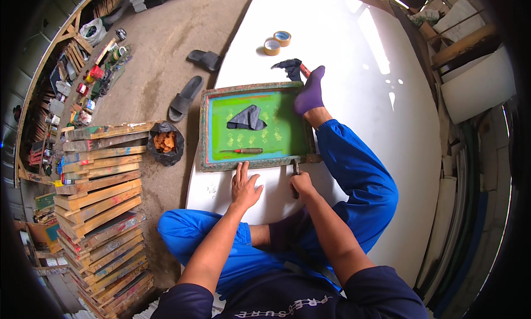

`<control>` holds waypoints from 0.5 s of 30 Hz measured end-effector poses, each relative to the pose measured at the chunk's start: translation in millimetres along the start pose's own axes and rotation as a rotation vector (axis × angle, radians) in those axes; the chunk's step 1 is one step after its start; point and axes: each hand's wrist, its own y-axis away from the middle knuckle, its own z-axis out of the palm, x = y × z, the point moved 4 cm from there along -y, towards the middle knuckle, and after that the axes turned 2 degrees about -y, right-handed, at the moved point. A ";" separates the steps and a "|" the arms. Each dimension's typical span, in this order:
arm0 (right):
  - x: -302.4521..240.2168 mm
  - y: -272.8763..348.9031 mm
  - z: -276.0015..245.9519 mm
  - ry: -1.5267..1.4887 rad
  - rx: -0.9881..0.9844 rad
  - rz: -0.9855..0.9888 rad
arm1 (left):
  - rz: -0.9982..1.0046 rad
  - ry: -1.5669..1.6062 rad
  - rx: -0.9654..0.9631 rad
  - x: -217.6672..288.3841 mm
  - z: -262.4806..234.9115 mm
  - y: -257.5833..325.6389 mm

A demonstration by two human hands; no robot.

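Note:
A wooden screen-printing frame (227,166) with green mesh and a pale blue border lies flat on the white board. My left hand (246,191) rests at its near edge, fingers stretched out, the tips touching the wood and nothing held. Closed in a fist, my right hand (302,184) grips a dark hand tool (295,167) whose upper end stands against the near edge of the frame, toward its right corner; its exact kind is unclear. On the mesh lie a folded dark grey cloth (247,118) and a screwdriver-like tool (249,150) with a red and dark handle.
My purple-socked foot (311,92) presses by the frame's far right corner, near a black glove (290,67). Two tape rolls (272,47) sit farther off on the white board (381,131). Stacked wooden frames (99,194), a black bag (166,145) and sandals (186,99) are at left.

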 end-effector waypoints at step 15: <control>27.2 68.5 106.0 0.204 -0.558 -0.035 | -0.093 0.477 0.244 -29.6 -37.0 25.3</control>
